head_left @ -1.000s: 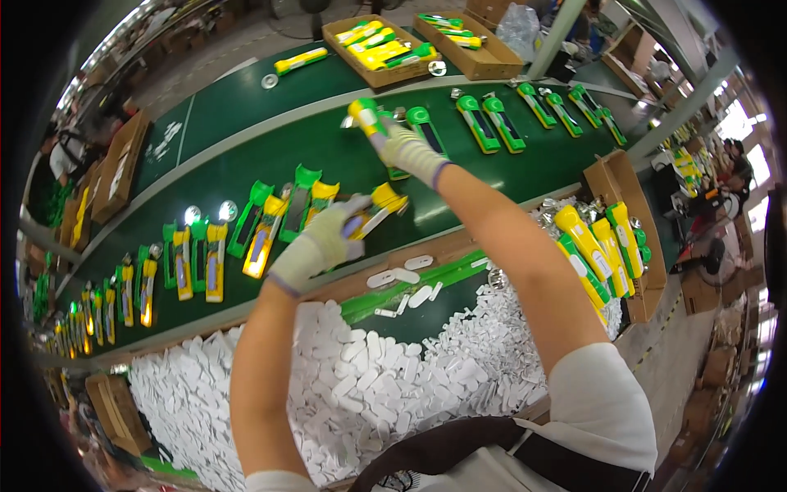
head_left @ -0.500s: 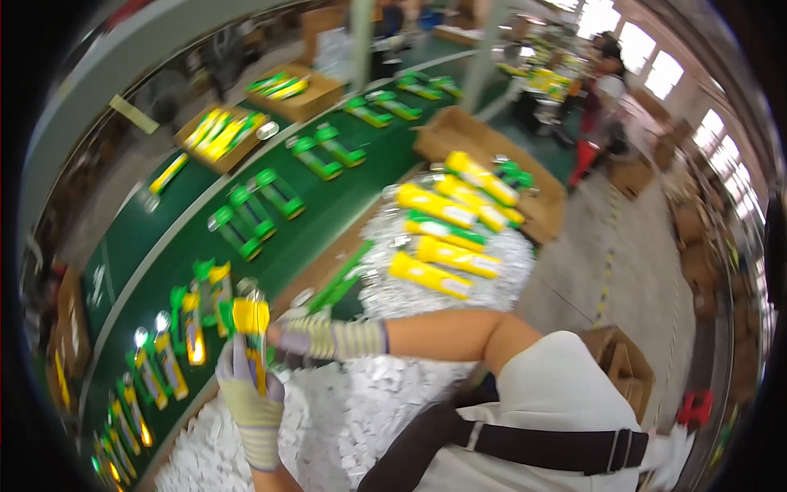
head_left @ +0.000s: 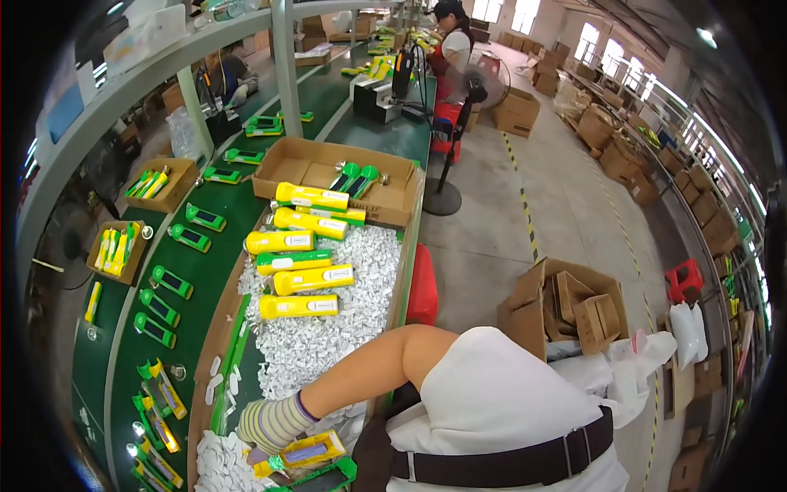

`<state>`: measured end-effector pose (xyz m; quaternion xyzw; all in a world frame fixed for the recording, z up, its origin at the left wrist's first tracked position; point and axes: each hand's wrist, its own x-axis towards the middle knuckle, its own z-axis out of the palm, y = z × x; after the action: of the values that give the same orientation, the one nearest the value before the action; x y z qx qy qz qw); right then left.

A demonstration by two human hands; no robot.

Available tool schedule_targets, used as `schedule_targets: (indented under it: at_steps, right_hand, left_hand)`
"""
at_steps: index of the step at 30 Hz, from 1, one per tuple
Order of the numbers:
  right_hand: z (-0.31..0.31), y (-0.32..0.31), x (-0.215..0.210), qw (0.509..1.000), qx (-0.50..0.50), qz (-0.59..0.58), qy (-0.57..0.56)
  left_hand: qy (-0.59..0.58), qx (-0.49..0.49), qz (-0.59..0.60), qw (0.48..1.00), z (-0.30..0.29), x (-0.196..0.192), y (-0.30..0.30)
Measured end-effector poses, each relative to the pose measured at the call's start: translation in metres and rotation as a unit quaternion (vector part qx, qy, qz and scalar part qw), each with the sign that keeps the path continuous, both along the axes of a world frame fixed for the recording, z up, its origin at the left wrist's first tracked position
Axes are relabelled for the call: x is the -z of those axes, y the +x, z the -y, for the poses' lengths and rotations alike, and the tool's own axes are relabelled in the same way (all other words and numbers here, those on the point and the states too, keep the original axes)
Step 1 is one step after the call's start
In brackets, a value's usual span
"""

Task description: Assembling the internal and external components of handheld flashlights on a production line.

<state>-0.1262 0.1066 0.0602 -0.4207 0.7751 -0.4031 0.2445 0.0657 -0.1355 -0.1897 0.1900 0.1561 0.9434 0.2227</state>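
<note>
My right hand [head_left: 270, 426], in a striped knit glove with purple fingertips, reaches down at the bottom of the view. Its fingers are closed on the end of an opened yellow flashlight [head_left: 310, 450] with a purple-grey inside. Just below lies a green casing piece [head_left: 332, 476], cut off by the lower edge; whether it is held cannot be told. My left hand is out of view. Beyond my right arm, several yellow flashlights [head_left: 305, 306] and a green one [head_left: 293, 261] lie in a row on a heap of small white parts [head_left: 328, 336].
A green conveyor belt [head_left: 184, 266] on the left carries opened green flashlights [head_left: 156, 330]. An open cardboard box [head_left: 393, 184] stands beyond the white heap. Behind to the right are a fan [head_left: 492, 80], a person [head_left: 453, 53] and a carton of flattened boxes [head_left: 566, 307].
The view has swung right, and my left hand has left it. My right hand, earlier beside the belt with the yellow flashlight, is now lower, over the white parts near my body.
</note>
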Motion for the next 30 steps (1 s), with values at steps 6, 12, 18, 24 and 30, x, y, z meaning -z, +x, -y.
schedule_targets:
  at_steps: [6, 12, 18, 24, 30]
  right_hand:
    - [0.008, 0.074, 0.019, 0.954, 0.009, -0.285, -0.088]
    - [0.000, 0.043, 0.008, 0.971, -0.182, 0.154, 0.002]
    - [0.061, -0.065, 0.076, 0.955, -0.154, -0.238, 0.087]
    - [0.110, -0.081, 0.083, 0.786, -0.324, -0.484, 0.208]
    - [0.065, -0.034, 0.031, 0.983, 0.069, 0.165, -0.051]
  left_hand:
    - [-0.107, -0.233, 0.160, 0.953, -0.173, -0.089, -0.076]
    - [-0.049, -0.376, 0.313, 0.871, -0.127, -0.124, -0.027]
    - [-0.061, -0.442, 0.387, 0.807, -0.103, -0.170, -0.015]
    - [-0.084, -0.423, 0.347, 0.833, -0.081, -0.179, -0.033]
    - [-0.193, -0.462, 0.322, 0.803, -0.088, -0.188, -0.048]
